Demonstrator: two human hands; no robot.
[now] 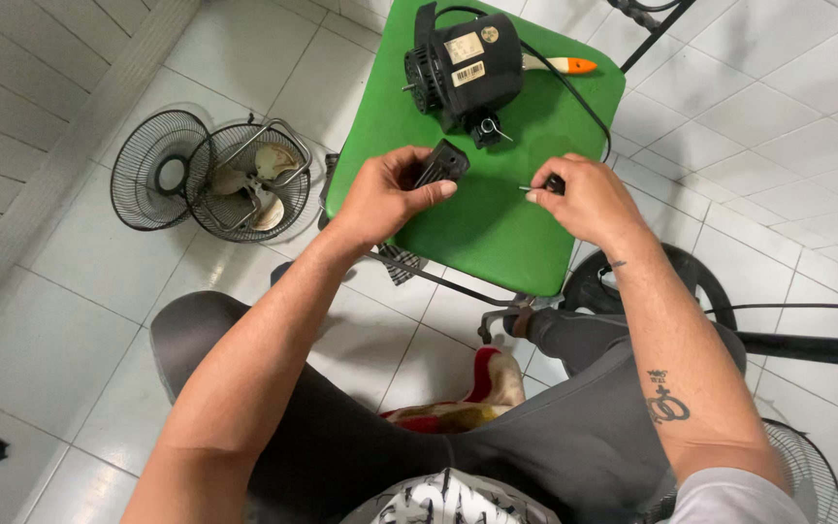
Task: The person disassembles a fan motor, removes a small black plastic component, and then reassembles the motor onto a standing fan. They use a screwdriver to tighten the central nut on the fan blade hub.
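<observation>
A: What are the hands doing?

B: The left hand (380,199) is closed round a small black part (441,163), thumb along its lower side and fingers curled behind it, holding it just over the green seat (477,233). The right hand (589,199) is closed too, pinching a thin metal tool (535,187) between thumb and forefinger; its dark handle (556,182) peeks out of the fist and the bare tip points left toward the part.

A: Do the tool and the part touch?

B: No, there is a gap of green between them.

A: And what lies farther off on the seat?

B: A black motor (463,68) sits at the far end, shaft pointing left, with pale labels on its housing. A black cord (574,92) runs from it across the seat's right side. Just beside the motor, at the right edge, lies a brush (560,65) with an orange tip.

A: Any containers, anything holding something?

B: Nearest thing to one is on the tiled floor (70,320) to the left: a wire fan guard (244,180) with pale blades (254,184) lying inside it, and a metal clip across the top. A second guard (152,170) leans just beside it, overlapping, with nothing in it that I can see.

A: And on the right?

B: Another fan's dark round base (691,281) and a black pole (807,349), behind the right forearm. A further guard (812,466) shows at the lower right corner.
</observation>
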